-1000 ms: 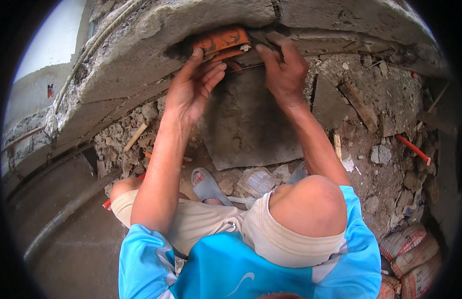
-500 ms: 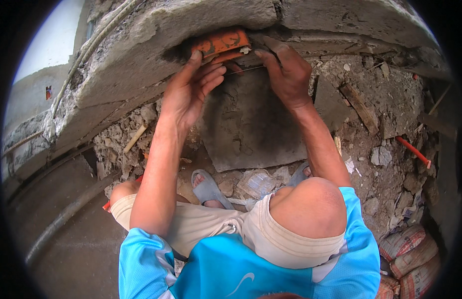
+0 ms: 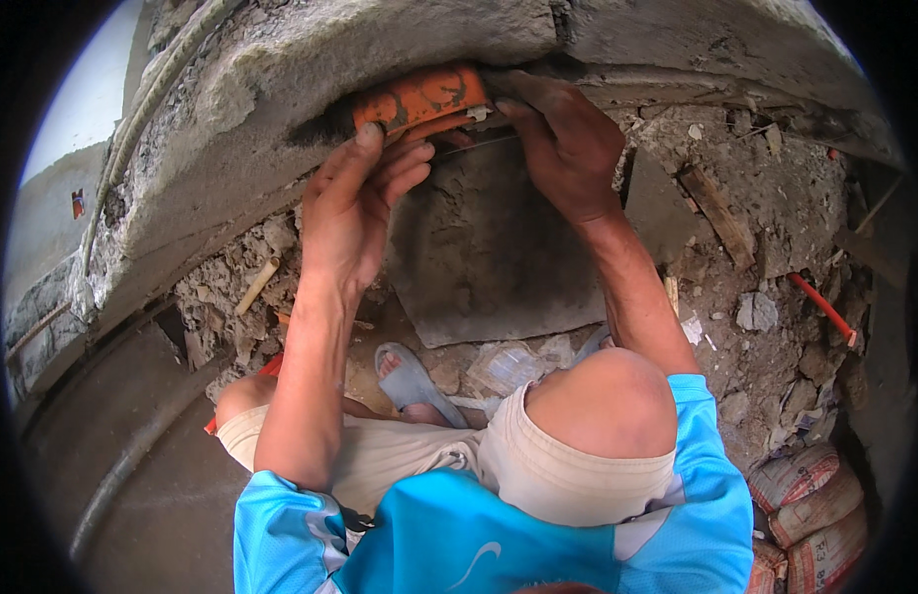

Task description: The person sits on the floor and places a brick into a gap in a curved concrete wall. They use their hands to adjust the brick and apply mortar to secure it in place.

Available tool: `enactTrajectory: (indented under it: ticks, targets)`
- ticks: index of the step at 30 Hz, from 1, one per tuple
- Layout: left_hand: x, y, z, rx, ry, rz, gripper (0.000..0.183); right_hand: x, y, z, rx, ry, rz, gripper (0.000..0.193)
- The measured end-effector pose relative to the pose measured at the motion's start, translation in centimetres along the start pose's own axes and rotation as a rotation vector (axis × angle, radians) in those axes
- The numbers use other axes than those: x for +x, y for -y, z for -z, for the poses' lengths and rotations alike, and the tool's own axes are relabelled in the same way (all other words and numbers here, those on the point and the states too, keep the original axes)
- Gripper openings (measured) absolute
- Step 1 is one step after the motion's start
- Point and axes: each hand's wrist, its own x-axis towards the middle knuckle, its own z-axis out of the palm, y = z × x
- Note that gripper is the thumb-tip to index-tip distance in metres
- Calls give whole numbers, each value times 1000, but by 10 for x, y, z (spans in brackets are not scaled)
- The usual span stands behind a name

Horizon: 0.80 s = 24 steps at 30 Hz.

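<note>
Fingers (image 3: 408,178) of the L hand (image 3: 342,223) are curled & slightly apart, thumb (image 3: 367,137) at the L end of the orange box (image 3: 424,99), while the R hand (image 3: 575,153) bends in at its R end; can't tell if either pinches it, but prob. placed so to steady both ends. Box sits tight against the rough concrete ledge (image 3: 380,49), which limits hand room, w/ a thin line (image 3: 489,142) close by, grey slab (image 3: 494,267) nearer the feet & rubble to R.

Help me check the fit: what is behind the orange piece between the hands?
Rough grey concrete shows above the orange piece, and a dark patch beside its left end. What lies directly behind is covered by the piece itself.
</note>
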Motion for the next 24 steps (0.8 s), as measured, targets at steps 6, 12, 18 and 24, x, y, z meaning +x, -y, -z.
enactTrajectory:
  ticks: [6, 12, 18, 24]
  targets:
    - [-1, 2, -3, -7, -20, -8, 39, 5, 3, -5, -59, 5, 8, 17]
    - [-30, 95, -14, -263, -33, 51, 39, 12, 9, 2, -89, 102, -127, 19]
    - [6, 144, -78, -46, -147, -148, 26, 34, 22, 24, -48, 298, -300, 24]
    - [31, 132, -96, -18, -253, -271, 23, 45, 22, 44, -52, 492, -294, 22]
